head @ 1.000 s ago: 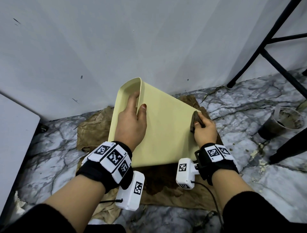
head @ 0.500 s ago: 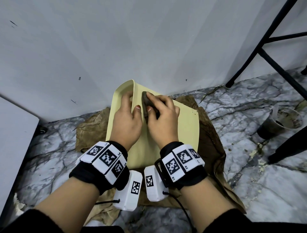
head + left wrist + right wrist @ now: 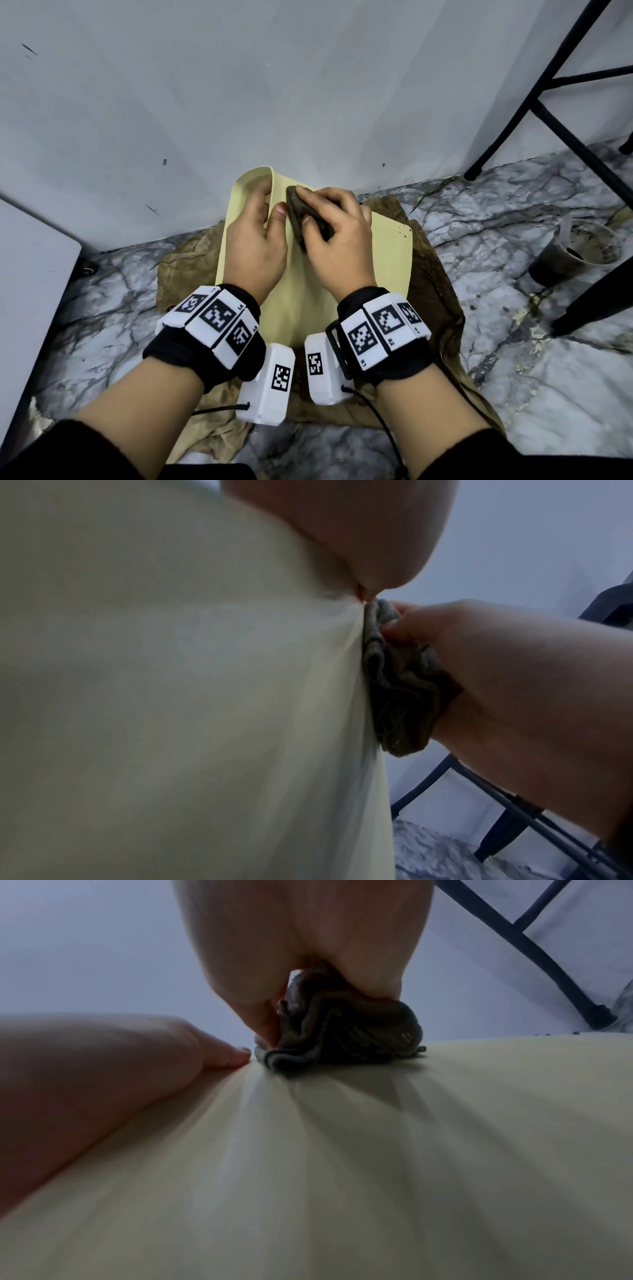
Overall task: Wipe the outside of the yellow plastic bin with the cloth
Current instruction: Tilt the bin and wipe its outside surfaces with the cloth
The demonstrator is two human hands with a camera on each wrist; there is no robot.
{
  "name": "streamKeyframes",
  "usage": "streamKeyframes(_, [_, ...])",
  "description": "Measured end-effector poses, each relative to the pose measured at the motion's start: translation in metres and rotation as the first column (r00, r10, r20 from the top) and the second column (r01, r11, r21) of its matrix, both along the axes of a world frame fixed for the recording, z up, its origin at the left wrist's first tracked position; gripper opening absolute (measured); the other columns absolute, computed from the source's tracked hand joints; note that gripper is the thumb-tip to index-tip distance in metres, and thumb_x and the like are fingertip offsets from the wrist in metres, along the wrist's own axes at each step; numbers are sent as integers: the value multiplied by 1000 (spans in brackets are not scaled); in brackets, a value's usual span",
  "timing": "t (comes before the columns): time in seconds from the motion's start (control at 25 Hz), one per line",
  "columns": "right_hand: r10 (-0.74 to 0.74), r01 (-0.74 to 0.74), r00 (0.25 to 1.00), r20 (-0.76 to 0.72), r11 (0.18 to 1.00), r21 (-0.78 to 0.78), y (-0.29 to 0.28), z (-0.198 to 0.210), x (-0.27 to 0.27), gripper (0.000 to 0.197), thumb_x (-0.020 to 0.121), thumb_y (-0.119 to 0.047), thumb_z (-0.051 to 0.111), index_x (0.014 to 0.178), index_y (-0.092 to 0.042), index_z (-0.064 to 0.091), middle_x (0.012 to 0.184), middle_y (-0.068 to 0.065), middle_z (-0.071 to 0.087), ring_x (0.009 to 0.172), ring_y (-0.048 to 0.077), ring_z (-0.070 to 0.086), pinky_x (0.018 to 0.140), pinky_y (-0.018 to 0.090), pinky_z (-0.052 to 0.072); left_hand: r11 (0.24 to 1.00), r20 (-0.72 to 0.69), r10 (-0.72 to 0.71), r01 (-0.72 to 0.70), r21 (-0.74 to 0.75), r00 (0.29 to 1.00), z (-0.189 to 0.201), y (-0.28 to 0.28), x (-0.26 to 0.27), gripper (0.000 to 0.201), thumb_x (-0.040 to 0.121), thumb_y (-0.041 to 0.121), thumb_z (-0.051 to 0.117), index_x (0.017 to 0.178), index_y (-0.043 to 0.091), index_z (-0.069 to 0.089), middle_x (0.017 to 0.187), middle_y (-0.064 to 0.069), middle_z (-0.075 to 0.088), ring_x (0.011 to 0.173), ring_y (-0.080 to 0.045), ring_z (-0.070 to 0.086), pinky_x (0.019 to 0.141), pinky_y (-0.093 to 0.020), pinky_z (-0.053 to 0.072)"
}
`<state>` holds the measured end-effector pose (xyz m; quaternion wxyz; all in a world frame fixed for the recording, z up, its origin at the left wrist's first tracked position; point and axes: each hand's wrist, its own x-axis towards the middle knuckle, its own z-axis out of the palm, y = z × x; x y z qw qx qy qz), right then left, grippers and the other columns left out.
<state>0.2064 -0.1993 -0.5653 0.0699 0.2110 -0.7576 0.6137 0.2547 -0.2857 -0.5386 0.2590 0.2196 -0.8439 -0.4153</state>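
While tipped over on a brown rag (image 3: pixel 435 274) on the floor, yellow bin (image 3: pixel 359 274) gripped at the rim by left hand (image 3: pixel 255 246). Right hand (image 3: pixel 337 240) clutching cloth (image 3: pixel 301 214), pressed just beside left thumb, barely moved since half a second ago. Wristband tags too blurry to read.

The pale yellow plastic bin (image 3: pixel 359 260) lies tipped on its side, its open mouth facing the wall, a few dark specks near one corner. A bunched, dirty brown cloth (image 3: pixel 301 219) presses against its upturned side near the rim.
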Motion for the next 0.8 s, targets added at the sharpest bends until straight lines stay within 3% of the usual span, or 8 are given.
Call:
streamKeyframes(0.12, [0, 0, 1000, -13, 1000, 9, 5, -6, -2, 36, 81, -12, 53, 112, -29, 62, 108, -1, 58, 99, 16, 39, 93, 17, 29, 1000, 16, -7, 8, -21, 1000, -2, 1, 2, 39, 92, 23, 46, 130, 18, 45, 117, -5, 65, 105, -16, 60, 89, -24, 45])
streamKeyframes(0.24, [-17, 17, 1000, 5, 999, 29, 12, -17, -10, 37, 83, -11, 53, 113, -29, 62, 112, 1, 57, 101, 16, 37, 93, 16, 26, 998, 49, 16, -14, -55, 999, -1, 1, 2, 40, 93, 19, 46, 133, 17, 43, 111, -9, 65, 93, -19, 60, 79, -20, 41])
streamKeyframes(0.32, [-50, 46, 997, 64, 997, 63, 21, -28, -20, 37, 84, -10, 53, 114, -30, 61, 116, 3, 57, 104, 19, 37, 90, 13, 24, 998, 52, 28, -25, -61, 998, 0, 1, 5, 41, 93, 18, 46, 133, 17, 42, 108, -17, 66, 93, -27, 58, 75, -21, 40])
streamKeyframes(0.4, [-93, 77, 985, 146, 991, 107, 35, -42, -31, 37, 86, -9, 52, 115, -29, 60, 119, 4, 55, 105, 20, 36, 88, 14, 24, 998, 57, 31, -28, -52, 998, 0, 1, 5, 41, 93, 18, 46, 134, 17, 41, 112, -18, 64, 96, -27, 57, 76, -21, 39])
streamKeyframes(0.52, [-179, 148, 951, 253, 980, 135, 54, -69, -47, 37, 85, -9, 52, 115, -28, 60, 120, 7, 55, 112, 28, 43, 102, 32, 34, 999, 45, 33, -31, -35, 998, -1, -1, 5, 42, 93, 17, 47, 134, 17, 42, 109, -12, 62, 81, -14, 58, 81, -20, 38])
streamKeyframes(0.6, [-222, 184, 927, 302, 972, 149, 64, -85, -56, 37, 85, -10, 53, 115, -29, 60, 120, 9, 54, 114, 33, 46, 105, 43, 37, 999, 17, 39, -39, 0, 999, -2, -3, 4, 42, 92, 16, 47, 134, 19, 43, 107, -9, 62, 83, -12, 60, 84, -21, 38])
streamKeyframes(0.72, [-270, 211, 873, 406, 960, 185, 76, -101, -66, 36, 87, -12, 51, 118, -30, 58, 128, 10, 49, 122, 33, 43, 110, 41, 33, 999, 15, 42, -42, 15, 999, -5, -4, 4, 42, 92, 17, 47, 134, 20, 43, 95, 17, 56, 80, -2, 55, 83, -20, 39])
streamKeyframes(0.8, [-289, 231, 840, 459, 956, 180, 81, -107, -69, 36, 87, -13, 51, 119, -28, 58, 131, 10, 47, 124, 32, 41, 111, 40, 32, 999, 26, 48, -49, 8, 998, -7, -6, 4, 41, 92, 18, 47, 133, 22, 43, 81, 25, 49, 70, 8, 46, 80, -21, 40])
